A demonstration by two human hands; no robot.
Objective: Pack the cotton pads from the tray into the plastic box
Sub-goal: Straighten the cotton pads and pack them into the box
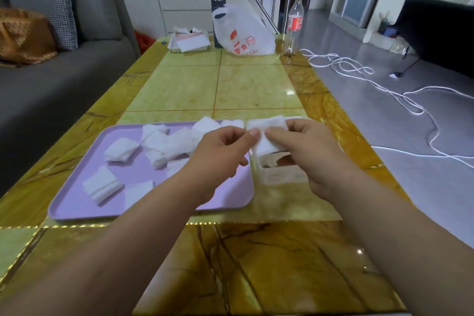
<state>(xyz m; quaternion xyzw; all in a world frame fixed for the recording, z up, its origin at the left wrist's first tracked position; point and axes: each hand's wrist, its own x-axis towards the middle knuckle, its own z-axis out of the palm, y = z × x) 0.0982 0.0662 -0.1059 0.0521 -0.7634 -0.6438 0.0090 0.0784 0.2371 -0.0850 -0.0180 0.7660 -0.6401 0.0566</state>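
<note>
Head view. Your tray (77, 202) sits on the table (243, 90) directly in front of you, with the plastic box (279, 174) just beside its right edge. That placement looks deliberate: each transfer from tray to box is a short one.

You hold a cotton pad (266, 127), possibly a small stack, above the open top of the box. It is not yet inside. White material shows inside the box, so I judge some packing is already done.

Loose pads (120, 149) lie scattered over the left and far parts of the tray, some overlapping, so a good share of the work is left.

Grip, right hand (307, 151): you pinch the pad, thumb on its near face and fingers curled behind it. The hand appears to carry most of the hold.

Grip, left hand (220, 154): fingers curled in, thumb tip against the pad's left edge. I read this as a light pinch that squares the pad before it goes down. The contact is narrow and partly hidden by the knuckles.

Both hands are over the box and not the tray, which suits lining up and lowering.

At the far end of the table stand a plastic bag (243, 31), a bottle (295, 20) and a second container with paper. All are well apart from the work
</note>
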